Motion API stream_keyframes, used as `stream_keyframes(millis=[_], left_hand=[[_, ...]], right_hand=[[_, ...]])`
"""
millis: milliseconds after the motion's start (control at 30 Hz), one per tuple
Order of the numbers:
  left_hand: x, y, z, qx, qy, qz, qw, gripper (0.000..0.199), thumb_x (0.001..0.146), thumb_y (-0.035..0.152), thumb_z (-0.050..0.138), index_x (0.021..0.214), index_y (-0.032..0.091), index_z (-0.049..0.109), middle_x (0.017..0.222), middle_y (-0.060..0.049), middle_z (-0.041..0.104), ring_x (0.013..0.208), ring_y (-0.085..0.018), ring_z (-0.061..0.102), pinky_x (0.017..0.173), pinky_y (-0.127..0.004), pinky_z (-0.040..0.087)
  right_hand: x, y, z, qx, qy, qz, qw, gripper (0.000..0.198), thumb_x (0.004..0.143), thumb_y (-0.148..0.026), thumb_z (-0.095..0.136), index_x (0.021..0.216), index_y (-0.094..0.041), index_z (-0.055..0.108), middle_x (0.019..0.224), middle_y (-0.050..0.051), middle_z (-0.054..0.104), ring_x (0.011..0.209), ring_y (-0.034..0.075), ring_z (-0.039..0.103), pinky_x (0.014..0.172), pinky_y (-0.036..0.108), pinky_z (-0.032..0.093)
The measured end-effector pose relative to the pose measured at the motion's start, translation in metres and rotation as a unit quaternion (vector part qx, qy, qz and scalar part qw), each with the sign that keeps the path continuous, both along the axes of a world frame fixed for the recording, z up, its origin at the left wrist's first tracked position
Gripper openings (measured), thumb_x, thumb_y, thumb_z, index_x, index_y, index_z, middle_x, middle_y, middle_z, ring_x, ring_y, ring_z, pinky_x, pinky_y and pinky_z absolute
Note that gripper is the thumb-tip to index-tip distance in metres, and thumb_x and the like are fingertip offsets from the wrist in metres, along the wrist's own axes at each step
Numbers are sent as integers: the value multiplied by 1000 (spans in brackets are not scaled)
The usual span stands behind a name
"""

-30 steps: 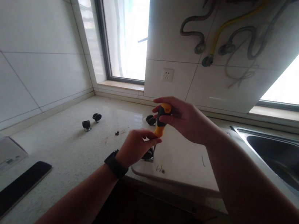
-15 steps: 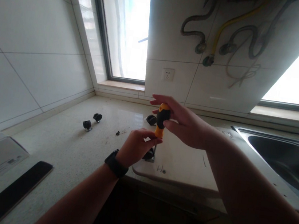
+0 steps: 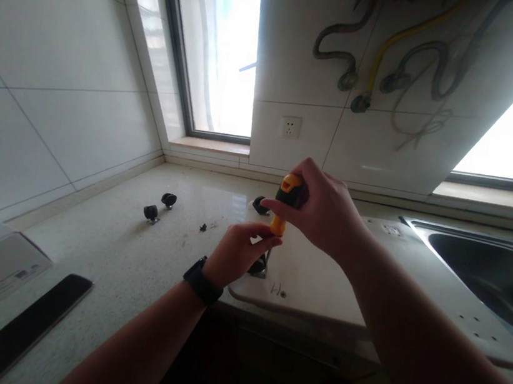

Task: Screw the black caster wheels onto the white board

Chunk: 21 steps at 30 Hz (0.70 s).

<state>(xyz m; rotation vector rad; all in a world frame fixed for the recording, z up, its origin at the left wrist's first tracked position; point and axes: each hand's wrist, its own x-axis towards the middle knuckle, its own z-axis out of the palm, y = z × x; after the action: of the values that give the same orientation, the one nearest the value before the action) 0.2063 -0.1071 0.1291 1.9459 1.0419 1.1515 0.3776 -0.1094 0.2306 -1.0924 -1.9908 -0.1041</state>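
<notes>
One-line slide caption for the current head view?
Right hand holding a screwdriver, left hand pinching it lower down, at a caster on a white panel.

**Finishes noted: plastic, metal, stone-like**

Screwdriver handle [image 3: 288, 195]: apparent plastic, smooth. Panel [image 3: 315, 281]: smooth, low sheen. Table [image 3: 113, 239]: stone-like, speckled, faintly glossy. Right-hand sink [image 3: 487, 266]: polished metal. Wall tiles [image 3: 300, 78]: glossy. Near-left box [image 3: 2, 278]: matt card.

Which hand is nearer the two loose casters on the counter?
Left. The left hand is right of the casters, at the base of the screwdriver handle; the right hand is farther right, gripping that handle.
</notes>
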Motion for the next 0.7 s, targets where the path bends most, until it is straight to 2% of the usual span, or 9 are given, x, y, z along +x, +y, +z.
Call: stream_keyframes(millis=[100,167,233,367,500,600,700], left_hand=[[0,1,0,-13,-13,-19,1000,17,91,36,71,95,22,79,90,-2,79,80,-18,68,76,-31,50],[-1,1,1,0,-14,-32,999,15,91,33,70,93,22,80,92,-3,80,82,-18,69,78,-31,50],[-2,1,1,13,-12,-46,999,14,92,32,69,93,22,80,95,-3,80,85,-18,70,81,-31,50],[-3,1,1,14,-11,-59,998,16,95,30,66,96,22,79,100,-3,80,90,-18,71,84,-31,51],[-2,0,1,6,-4,-62,998,20,98,32,61,101,22,78,101,-4,80,86,-18,70,79,-32,50],[-1,0,1,14,6,-42,999,17,94,34,67,99,21,77,95,-4,79,81,-17,68,76,-32,49],[0,0,-1,21,-3,-20,1000,15,89,35,73,94,21,76,90,-3,77,78,-17,65,74,-31,47]], right_hand=[[5,-3,1,-48,-20,108,993,40,90,-36,64,124,-19,51,109,10,68,90,20,65,73,34,50],[9,-6,3,-87,-18,195,977,48,93,-22,54,140,-20,44,131,12,62,108,21,64,85,35,51],[12,-7,5,-122,-12,224,967,52,94,-19,52,145,-22,42,136,11,60,111,20,64,88,34,52],[12,-7,10,-131,-2,157,979,48,90,-30,66,137,-24,56,110,6,70,90,18,67,80,34,52],[5,-2,7,-41,-11,60,997,44,80,-38,81,118,-21,68,93,3,69,78,16,61,71,32,48],[1,0,2,27,-20,-15,999,37,76,-44,82,97,-17,68,81,2,65,69,15,55,64,31,44],[-1,-1,-1,42,-39,-59,997,38,79,-50,78,91,-16,66,78,3,63,66,16,53,63,33,42]])
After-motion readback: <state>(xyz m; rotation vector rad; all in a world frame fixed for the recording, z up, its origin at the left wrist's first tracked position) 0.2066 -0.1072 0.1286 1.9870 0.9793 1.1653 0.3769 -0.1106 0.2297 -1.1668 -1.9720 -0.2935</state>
